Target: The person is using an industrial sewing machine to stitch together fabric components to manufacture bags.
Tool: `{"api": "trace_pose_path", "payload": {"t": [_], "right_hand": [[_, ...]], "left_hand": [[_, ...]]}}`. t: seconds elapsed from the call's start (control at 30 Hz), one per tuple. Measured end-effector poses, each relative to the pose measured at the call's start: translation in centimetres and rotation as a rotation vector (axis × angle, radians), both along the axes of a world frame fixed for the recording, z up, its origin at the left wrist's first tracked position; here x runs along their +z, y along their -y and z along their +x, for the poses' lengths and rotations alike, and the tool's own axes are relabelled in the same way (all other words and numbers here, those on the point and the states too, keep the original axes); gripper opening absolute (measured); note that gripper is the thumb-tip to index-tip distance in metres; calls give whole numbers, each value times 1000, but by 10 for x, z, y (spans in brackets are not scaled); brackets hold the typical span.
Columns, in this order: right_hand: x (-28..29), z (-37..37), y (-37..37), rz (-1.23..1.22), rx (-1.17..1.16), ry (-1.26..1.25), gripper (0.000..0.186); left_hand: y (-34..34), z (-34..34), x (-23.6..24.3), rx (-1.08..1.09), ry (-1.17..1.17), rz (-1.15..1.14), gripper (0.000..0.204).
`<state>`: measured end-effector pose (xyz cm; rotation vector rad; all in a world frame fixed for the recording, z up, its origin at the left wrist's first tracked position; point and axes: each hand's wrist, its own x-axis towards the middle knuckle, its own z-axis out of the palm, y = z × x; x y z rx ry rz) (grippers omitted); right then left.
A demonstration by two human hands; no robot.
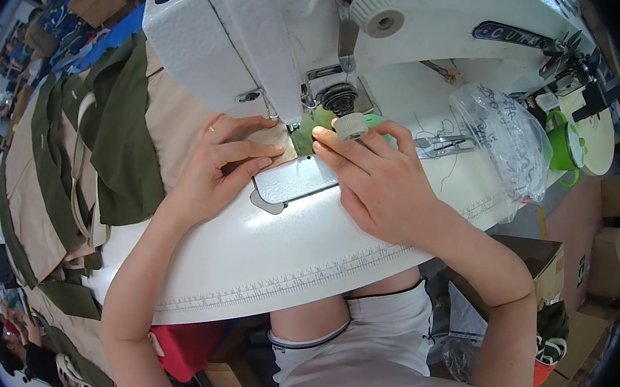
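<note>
At sewing machine (227, 44) | left fingers (247, 149) slightly spread on beige fabric (280, 136) | right fingers (336, 159) spread on green piece (302, 140)

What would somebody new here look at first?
Probably the big white sewing machine across the top, with the bare left hand and bare right hand touching beige-and-green cloth beneath it. Then perhaps the heaped beige and dark-green fabric at the left, and the bright green cup at the right.

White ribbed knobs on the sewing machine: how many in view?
2: upper knob near the picture's top; lower knob by the right hand. Others may be hidden.
</note>
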<state>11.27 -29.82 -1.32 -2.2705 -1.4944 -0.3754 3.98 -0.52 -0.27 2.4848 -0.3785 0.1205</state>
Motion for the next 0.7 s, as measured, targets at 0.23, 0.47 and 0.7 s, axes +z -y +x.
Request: {"api": "trace_pose_path", "payload": {"t": [0.23, 0.47, 0.7], "right_hand": [[0, 0, -1, -5, -6, -55, 49], [1, 10, -7, -1, -6, -31, 50], [-1, 21, -11, 0, 27, -27, 50]], "left_hand": [[-2, 4, -7, 27, 47, -72, 25], [-12, 8, -11, 110, -47, -50, 25], [-22, 20, -19, 95, -126, -212, 28]]}}
